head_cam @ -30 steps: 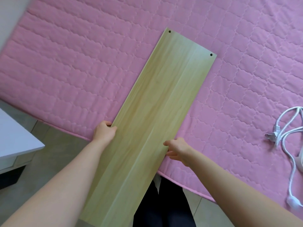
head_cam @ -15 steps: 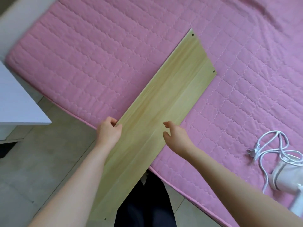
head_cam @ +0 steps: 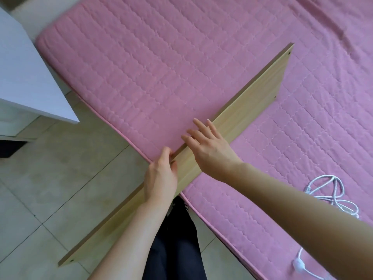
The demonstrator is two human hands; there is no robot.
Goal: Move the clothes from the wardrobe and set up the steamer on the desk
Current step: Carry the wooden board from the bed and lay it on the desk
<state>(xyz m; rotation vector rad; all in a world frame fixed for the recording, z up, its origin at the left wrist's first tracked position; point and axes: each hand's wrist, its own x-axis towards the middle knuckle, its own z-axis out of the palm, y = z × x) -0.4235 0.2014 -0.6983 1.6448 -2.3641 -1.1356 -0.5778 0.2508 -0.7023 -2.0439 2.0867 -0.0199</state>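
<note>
Steamer cord [head_cam: 331, 190]: white, lying in loose loops on the bed at the far right, well apart from both hands. Steamer body isn't in shot, and no clothes either.
Board [head_cam: 252, 110]: long pale wood panel, tipped up on its long edge and running diagonally. Far end is over the bed, near end sticks out over the floor.
Left hand [head_cam: 161, 178]: thumb and fingers curled round the board's top edge about midway, so it's basically the only real hold.
Right hand [head_cam: 205, 144]: just beside the left, fingers [head_cam: 201, 126] straight and spread over the same edge, gripping nothing. Can't tell if they touch it.
Bed [head_cam: 161, 67]: pink quilted cover; the board's lower edge seems to sit on it.
Counter [head_cam: 24, 77]: white corner at the left, apart from the board.
Floor [head_cam: 60, 178]: pale tiles.
Risk: imo a one-handed grip on a long panel balanced on a soft mattress is sketchy. It could twist and flop flat, or the overhanging end could drop onto the tiles. Swing it left and that end might clip the counter.
</note>
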